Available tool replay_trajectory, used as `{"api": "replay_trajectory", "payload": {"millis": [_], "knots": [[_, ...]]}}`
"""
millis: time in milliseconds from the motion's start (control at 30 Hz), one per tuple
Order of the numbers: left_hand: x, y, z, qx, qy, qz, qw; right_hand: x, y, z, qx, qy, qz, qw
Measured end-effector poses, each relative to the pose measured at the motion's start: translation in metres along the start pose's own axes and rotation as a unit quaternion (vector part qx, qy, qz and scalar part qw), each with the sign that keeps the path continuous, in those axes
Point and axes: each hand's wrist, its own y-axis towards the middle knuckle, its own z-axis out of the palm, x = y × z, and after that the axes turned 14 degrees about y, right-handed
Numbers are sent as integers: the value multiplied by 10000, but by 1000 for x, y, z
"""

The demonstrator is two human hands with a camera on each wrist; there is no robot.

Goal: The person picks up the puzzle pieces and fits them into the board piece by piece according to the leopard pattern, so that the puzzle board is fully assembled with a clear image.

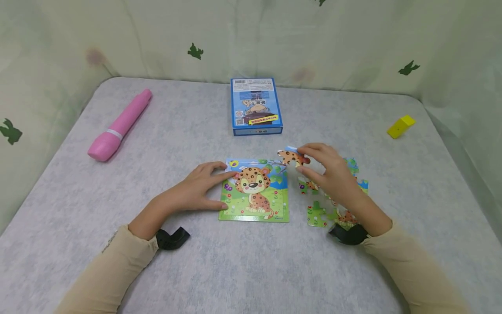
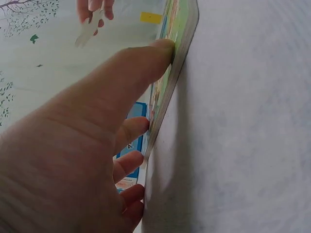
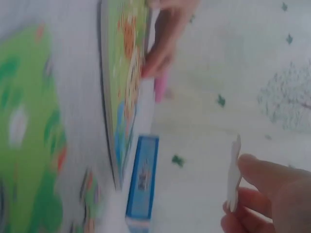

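A square board (image 1: 251, 213) with a leopard picture lies flat in front of the person. The left hand (image 1: 198, 187) rests at its left side, thumb and fingers spread on the edge; the left wrist view has the thumb on the board's rim (image 2: 181, 63). Between thumb and fingers the right hand (image 1: 333, 172) pinches a spotted puzzle piece (image 1: 291, 158), held raised near the board's upper right corner. In the right wrist view this piece (image 3: 234, 174) appears edge-on. More loose pieces (image 1: 317, 214) lie right of the board, partly hidden under the right hand and forearm.
A blue box (image 1: 256, 107) lies behind the board. At the back left is a pink, torch-shaped object (image 1: 121, 124). A small yellow block (image 1: 401, 127) sits at the right. A pale curtain with green bird shapes (image 1: 195, 51) hangs behind the table.
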Motion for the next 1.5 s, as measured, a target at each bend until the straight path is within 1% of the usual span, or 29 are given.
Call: {"api": "replay_trajectory", "payload": {"millis": [67, 167, 300, 400, 467, 567, 700, 800, 933, 1033, 1133, 1233, 1333, 1400, 1500], "knots": [[-1, 0, 0, 6, 49, 12, 10000, 5, 4, 11, 81, 99, 12, 9999], [-1, 2, 0, -43, 161, 21, 9999, 6, 9, 28, 247, 160, 140, 9995], [-4, 5, 2, -248, 365, 32, 9990, 3, 14, 49, 523, 73, 585, 9969], [-8, 7, 2, -405, 447, 83, 9981, 0, 16, 61, 730, 12, 948, 9928], [-11, 9, 2, -455, 466, 139, 9978, -2, 18, 66, 834, -15, 1048, 9910], [-14, 10, 2, -429, 524, 153, 9976, -5, 21, 72, 964, -86, 1095, 9893], [-16, 11, 2, -394, 639, 125, 9971, -7, 24, 78, 1143, -285, 1096, 9870], [-17, 14, 2, -367, 711, 132, 9967, -8, 27, 80, 1245, -494, 981, 9861], [-17, 18, 0, -331, 852, 219, 9956, -9, 28, 82, 1339, -684, 852, 9850], [-17, 21, -2, -316, 1029, 290, 9938, -8, 29, 83, 1422, -762, 878, 9830], [-17, 22, -4, -259, 1149, 287, 9926, -7, 31, 83, 1495, -849, 951, 9805], [-18, 22, -4, -186, 1133, 235, 9931, -6, 33, 83, 1565, -922, 1041, 9778], [-17, 22, -3, -136, 1090, 182, 9938, -5, 34, 82, 1668, -882, 1131, 9755], [-16, 22, -2, -137, 1024, 166, 9945, -5, 34, 79, 1820, -773, 1204, 9728], [-14, 23, 1, -171, 954, 154, 9952, -5, 32, 74, 2084, -373, 1339, 9681]]}}
